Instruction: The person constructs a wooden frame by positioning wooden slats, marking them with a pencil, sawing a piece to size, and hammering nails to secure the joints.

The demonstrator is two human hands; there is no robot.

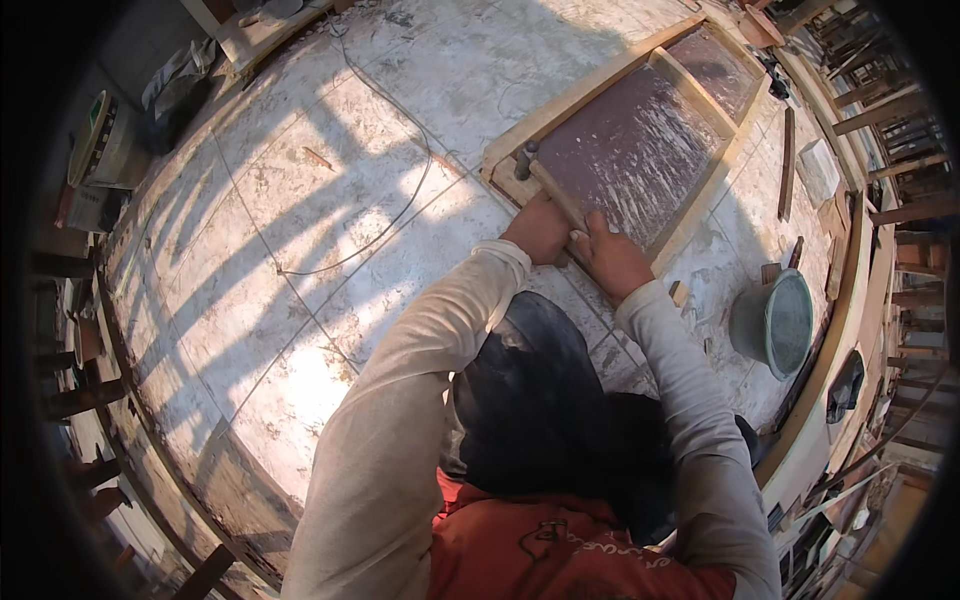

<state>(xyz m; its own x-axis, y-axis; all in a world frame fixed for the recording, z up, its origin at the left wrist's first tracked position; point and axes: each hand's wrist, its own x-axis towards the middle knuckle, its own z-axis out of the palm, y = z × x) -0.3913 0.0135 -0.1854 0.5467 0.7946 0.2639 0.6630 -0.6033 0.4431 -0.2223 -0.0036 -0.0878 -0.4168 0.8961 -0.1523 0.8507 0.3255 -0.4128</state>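
Observation:
A long wooden frame (733, 150) lies on the floor ahead of me, with a crossbar and a dark brown, white-streaked panel (630, 150) inside it. At its near end a short wooden strip (557, 193) slants toward me. My left hand (543, 228) is closed on this strip, its fingers mostly hidden. Just to the right, my right hand (612, 260) also grips the strip's near part, thumb raised along it. A dark grey metal piece resembling a hammer head (524, 160) rests by the frame's near left corner, beyond my left hand.
A grey-green bucket (772, 322) stands at the right. Near it are a small wood block (679, 293) and a long thin stick (787, 165). A cable (400, 212) curves over the dusty tiled floor (290, 210). A pail (112, 145) stands at the far left.

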